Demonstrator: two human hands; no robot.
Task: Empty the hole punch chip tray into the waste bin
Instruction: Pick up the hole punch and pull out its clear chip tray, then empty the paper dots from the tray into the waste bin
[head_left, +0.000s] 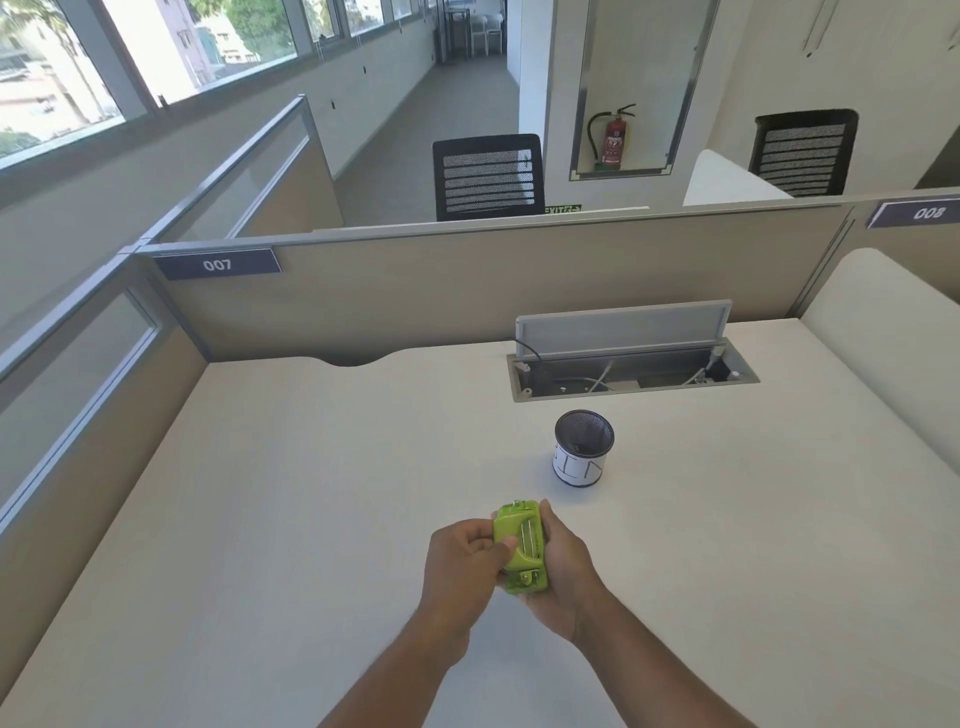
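Note:
A lime-green hole punch (521, 545) is held just above the white desk (311, 493), turned so its metal parts face up. My left hand (460, 564) grips its left side with the thumb across the top. My right hand (563, 571) cups it from the right and underneath. A small black mesh cup (583, 448) with a white paper label reading "BIN" stands upright on the desk, a short way beyond and to the right of the punch. Its opening faces up. The chip tray itself cannot be made out.
An open cable hatch (623, 364) with a raised lid sits in the desk behind the cup. Beige partitions (415, 291) marked 007 and 008 close off the back and left. Two black mesh chairs (488, 176) stand beyond.

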